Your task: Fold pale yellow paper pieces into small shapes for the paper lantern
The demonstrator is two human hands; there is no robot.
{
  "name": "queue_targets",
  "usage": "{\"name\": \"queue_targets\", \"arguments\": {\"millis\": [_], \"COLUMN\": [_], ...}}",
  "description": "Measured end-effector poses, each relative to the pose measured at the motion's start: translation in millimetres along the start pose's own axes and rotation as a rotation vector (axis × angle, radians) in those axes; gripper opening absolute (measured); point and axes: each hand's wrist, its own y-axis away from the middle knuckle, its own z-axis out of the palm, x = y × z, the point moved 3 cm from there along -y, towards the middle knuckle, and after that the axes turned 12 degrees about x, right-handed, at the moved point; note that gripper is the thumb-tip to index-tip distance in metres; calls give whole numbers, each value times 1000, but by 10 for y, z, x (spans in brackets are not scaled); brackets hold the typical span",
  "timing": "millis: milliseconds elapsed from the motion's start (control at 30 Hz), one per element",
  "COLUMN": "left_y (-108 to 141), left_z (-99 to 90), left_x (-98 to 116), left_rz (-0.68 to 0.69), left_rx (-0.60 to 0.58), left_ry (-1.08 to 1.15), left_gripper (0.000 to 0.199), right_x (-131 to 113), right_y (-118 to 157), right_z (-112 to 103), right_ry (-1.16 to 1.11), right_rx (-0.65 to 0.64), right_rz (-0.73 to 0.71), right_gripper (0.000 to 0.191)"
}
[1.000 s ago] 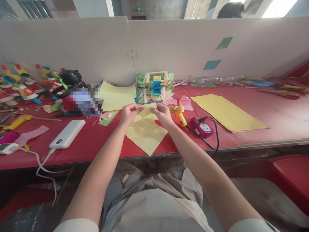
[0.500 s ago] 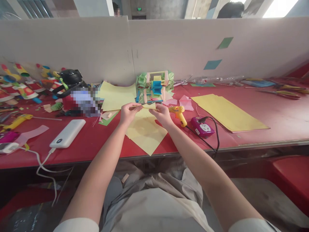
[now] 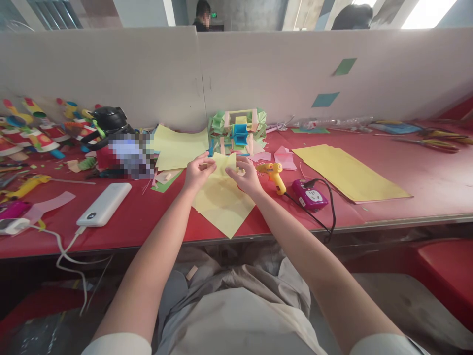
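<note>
A small creased piece of yellow paper (image 3: 224, 161) stands between my two hands, above a larger yellow sheet (image 3: 229, 212) lying on the red table. My left hand (image 3: 200, 173) is closed in a pinch at the left edge of the small piece. On the other side, my right hand (image 3: 247, 176) has its thumb and curled fingers on the right edge; a bit of yellow shows between them. Just right of that hand lies a yellow hot glue gun (image 3: 274, 173). Behind the hands sits a model of wooden sticks and green and blue folded paper (image 3: 240, 132).
A purple power socket (image 3: 310, 195) with a black cord and a stack of yellow sheets (image 3: 351, 175) lie right. To the left are a white power bank (image 3: 104, 204) with a cable, a black-lidded bottle (image 3: 109, 121) and paper-cup figures (image 3: 37, 138). A partition (image 3: 148, 74) stands behind.
The small yellow paper, held flat and edge-on before, now faces me with its creased surface showing. My fingers have shifted along its edges. Beyond the partition a person has come further into view.
</note>
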Motion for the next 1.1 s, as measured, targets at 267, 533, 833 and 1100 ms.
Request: {"name": "queue_targets", "arguments": {"millis": [267,533,833,1100], "left_y": [-2,-26,10,52], "left_z": [37,27,44,93], "left_x": [-7,-32,39,33], "left_rz": [-15,-21,26,-4], "left_rx": [-1,-9,-8,-97], "left_ry": [5,52,23,36], "left_gripper": [24,28,23,31], "right_x": [71,107,131,139], "right_y": [-14,-17,-12,0], "right_z": [-10,-15,-10,8], "right_ry": [37,-19,37,95], "right_rx": [94,93,109,68], "right_rz": [-49,36,14,-85], "right_gripper": [24,20,17,22]}}
